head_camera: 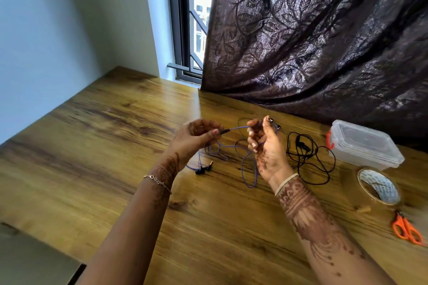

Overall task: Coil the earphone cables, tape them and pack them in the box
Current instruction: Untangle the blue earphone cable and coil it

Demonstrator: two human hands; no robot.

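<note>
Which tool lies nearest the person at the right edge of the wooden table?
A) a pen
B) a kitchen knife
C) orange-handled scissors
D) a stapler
C: the orange-handled scissors lie on the wooden table, nearer the person than the roll of clear tape and the clear plastic box.

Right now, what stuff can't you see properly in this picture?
All from the head view:
- Inside the plastic box: its cloudy lid is on, so I cannot tell what is in it.
- The scissors: the right edge cuts off the handles.
- The purple earphone cable: the right hand and left hand cover parts of it.
- The print inside the tape roll: too small to read.
</note>
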